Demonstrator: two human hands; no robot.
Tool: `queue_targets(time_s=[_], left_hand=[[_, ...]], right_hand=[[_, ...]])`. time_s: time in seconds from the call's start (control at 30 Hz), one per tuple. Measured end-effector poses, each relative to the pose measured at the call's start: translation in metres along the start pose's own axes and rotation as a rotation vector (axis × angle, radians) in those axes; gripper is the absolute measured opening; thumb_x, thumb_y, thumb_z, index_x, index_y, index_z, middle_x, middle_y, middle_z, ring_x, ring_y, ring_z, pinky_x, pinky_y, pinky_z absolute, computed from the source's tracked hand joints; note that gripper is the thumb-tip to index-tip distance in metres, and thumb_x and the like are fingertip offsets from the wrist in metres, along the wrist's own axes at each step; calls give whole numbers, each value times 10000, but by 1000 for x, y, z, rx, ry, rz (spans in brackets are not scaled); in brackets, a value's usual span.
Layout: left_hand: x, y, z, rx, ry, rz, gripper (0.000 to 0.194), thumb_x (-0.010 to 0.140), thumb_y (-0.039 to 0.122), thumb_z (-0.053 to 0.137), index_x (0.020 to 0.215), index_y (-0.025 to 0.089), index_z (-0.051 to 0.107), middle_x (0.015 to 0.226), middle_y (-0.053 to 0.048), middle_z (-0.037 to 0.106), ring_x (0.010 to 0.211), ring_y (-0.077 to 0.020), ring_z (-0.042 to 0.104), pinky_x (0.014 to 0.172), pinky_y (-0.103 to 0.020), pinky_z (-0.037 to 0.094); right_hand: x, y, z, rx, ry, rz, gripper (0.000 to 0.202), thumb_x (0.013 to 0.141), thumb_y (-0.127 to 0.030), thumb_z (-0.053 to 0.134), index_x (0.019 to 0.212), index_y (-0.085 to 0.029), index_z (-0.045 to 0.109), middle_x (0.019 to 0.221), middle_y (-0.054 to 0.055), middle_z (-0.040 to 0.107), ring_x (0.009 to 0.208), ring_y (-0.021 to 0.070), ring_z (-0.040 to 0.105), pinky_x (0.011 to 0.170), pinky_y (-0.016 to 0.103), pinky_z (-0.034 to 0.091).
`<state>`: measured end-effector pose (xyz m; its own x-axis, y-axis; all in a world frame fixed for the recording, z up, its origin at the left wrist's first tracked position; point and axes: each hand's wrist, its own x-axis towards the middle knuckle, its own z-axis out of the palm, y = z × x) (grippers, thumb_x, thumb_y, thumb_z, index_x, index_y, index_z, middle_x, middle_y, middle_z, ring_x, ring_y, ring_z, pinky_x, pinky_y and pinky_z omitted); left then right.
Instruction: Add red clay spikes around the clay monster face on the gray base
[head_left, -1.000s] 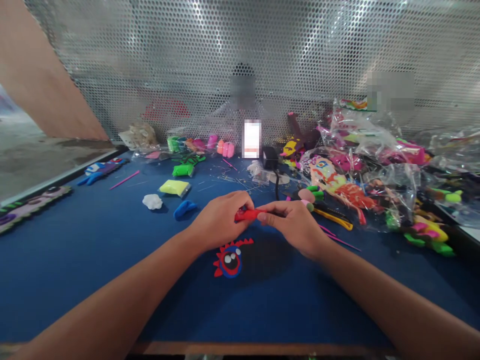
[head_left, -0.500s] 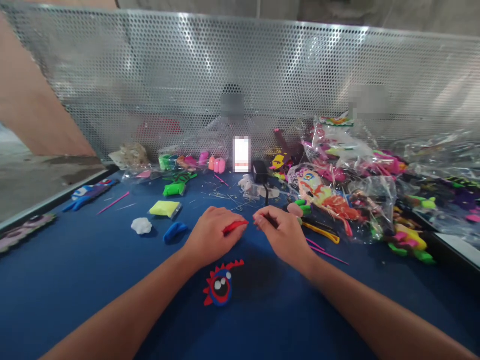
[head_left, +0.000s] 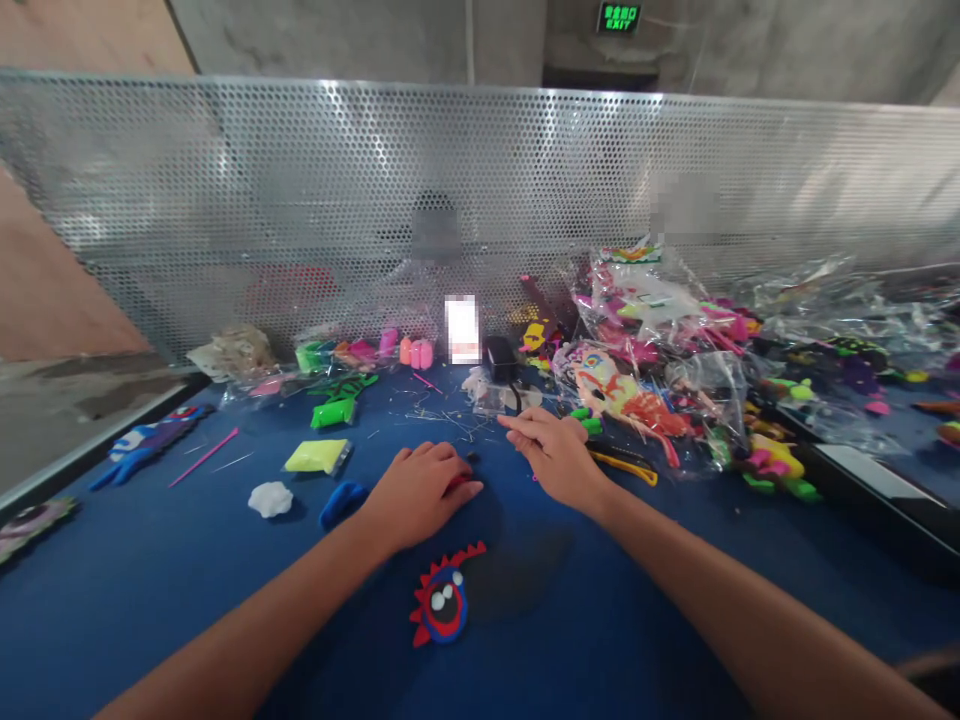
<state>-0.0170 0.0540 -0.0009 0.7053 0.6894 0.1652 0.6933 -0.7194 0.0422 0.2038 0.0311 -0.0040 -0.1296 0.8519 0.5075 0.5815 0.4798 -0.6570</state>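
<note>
My left hand (head_left: 426,492) is closed round a piece of red modelling clay (head_left: 457,482), mostly hidden under the fingers. A small dark lump (head_left: 472,456) lies on the table just beyond its fingertips. My right hand (head_left: 551,448) is open and apart from the left, its index finger stretched out to the left, with nothing visible in it. Nearer to me lies a flat clay figure (head_left: 442,603) with a blue and red round head, white eye dots and red spikes. From it a dark flat shape (head_left: 514,580) extends right. Left of my left hand is some blue clay (head_left: 343,503).
A white clay lump (head_left: 271,499), a yellow clay packet (head_left: 317,456) and a green packet (head_left: 333,412) lie left. Bagged colourful clay pieces (head_left: 630,385) are heaped right, by yellow-handled tweezers (head_left: 626,467). A phone (head_left: 462,330) stands before the perforated metal screen (head_left: 300,180).
My right hand has gone from a pinch to an outstretched index finger. The dark lump now shows between the hands. My left hand has lowered, covering more red clay. The view has shifted.
</note>
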Motion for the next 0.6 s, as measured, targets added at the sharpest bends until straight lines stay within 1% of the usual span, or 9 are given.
queue_targets(time_s=[0.1,0.17,0.27,0.33,0.4,0.47,0.6], left_hand=[[12,-8,-4,20,-44,63,271,915,407,498,1042,229,657,1030,-77,643,952,-242,600,790,-357,426],[18,-10,-5,21,-50,113,225,899,350,531,1036,226,658,1002,-73,647,932,-231,604,792,-342,431],[21,-12,1,24,-28,168,213,917,290,494,1042,223,652,980,-70,643,923,-228,590,804,-349,427],[20,-14,7,23,15,183,226,938,281,452,1029,221,650,959,-66,637,907,-223,577,800,-351,426],[20,-18,13,5,62,176,237,952,308,435,1014,222,647,959,-55,635,905,-213,571,802,-343,427],[20,-21,18,8,108,146,256,961,333,420,1008,223,647,951,-49,637,907,-210,570,803,-345,427],[20,-25,21,76,163,123,263,964,339,417,989,233,657,910,-42,646,885,-220,580,761,-357,417]], right_hand=[[2,9,0,52,-10,31,288,908,-200,484,1093,-224,703,908,58,676,774,165,649,748,318,529],[4,17,0,72,14,63,289,929,-213,452,1104,-207,682,876,55,701,726,154,673,718,305,543],[4,25,1,93,55,99,270,940,-251,450,1109,-188,651,862,54,726,728,161,702,712,303,556],[4,26,1,102,57,107,230,917,-276,505,1043,-185,675,833,50,733,718,170,709,692,295,560],[3,25,2,105,56,110,202,887,-289,558,970,-180,706,809,54,732,683,173,705,650,281,558],[2,21,1,97,67,108,197,873,-283,578,952,-181,728,807,57,721,661,165,686,630,275,544],[2,6,3,3,94,60,226,879,-239,555,1013,-217,737,855,52,687,766,170,650,697,288,511]])
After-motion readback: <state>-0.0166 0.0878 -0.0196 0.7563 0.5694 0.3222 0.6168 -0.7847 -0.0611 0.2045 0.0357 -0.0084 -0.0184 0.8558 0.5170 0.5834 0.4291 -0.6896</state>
